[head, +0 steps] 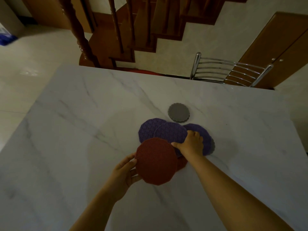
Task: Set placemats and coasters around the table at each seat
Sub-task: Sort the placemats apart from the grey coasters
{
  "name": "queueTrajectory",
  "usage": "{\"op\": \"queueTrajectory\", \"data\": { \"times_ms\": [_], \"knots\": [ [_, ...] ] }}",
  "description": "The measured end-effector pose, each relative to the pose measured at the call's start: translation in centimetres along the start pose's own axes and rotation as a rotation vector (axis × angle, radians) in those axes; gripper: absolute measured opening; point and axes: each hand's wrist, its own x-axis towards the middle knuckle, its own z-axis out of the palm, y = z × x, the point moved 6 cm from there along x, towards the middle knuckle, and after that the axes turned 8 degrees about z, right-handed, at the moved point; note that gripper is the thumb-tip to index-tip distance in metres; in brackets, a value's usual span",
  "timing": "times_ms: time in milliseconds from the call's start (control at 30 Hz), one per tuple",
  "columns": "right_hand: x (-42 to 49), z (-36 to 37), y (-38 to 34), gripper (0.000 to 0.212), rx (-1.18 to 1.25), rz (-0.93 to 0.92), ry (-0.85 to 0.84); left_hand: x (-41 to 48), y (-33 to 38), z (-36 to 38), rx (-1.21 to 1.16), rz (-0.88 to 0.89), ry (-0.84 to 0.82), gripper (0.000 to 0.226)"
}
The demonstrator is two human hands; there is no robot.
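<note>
Evidently the sorting had only begun: all the mats lay bunched near the middle of the tabletop point(83, 114), none yet set at a seat. The left hand point(126, 170) was clamped on the near edge of a red mat point(156, 161), thumb on top and fingers beneath, tilting it up off the pile, likely to carry it to a place. The right hand point(191, 144) lay on the overlapping purple mats point(170, 132) with fingers curled, probably steadying them so they would not slide along; whether it gripped one or merely pressed could not be told from above. A second red mat point(182, 164) peeked out below. One grey coaster point(179, 112) sat just beyond the pile, another point(213, 145) showed under its right edge. A chair point(230, 70) marked a seat at the far side. No brand or writing was legible anywhere.
</note>
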Motion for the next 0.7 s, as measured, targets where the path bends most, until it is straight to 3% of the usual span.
{"op": "queueTrajectory", "data": {
  "times_ms": [267, 500, 600, 700],
  "knots": [
    [0.6, -2.4, 2.6, 0.033, 0.393, 0.003, -0.013, -0.2, 0.1, -0.8, -0.024, 0.024, 0.036, 0.032],
    [0.0, -8.6, 6.8, 0.026, 1.037, 0.031, 0.031, -0.3, 0.2, -1.2, -0.028, 0.045, 0.059, 0.027],
    [-1.1, -8.7, 6.1, 0.017, 1.286, 0.029, -0.157, -0.2, 0.2, -1.0, -0.036, 0.039, 0.064, 0.027],
    [-3.0, -5.6, 3.7, 0.019, 1.203, 0.000, -0.380, -0.1, 0.0, -0.5, -0.067, 0.029, 0.060, 0.026]
  ]
}}
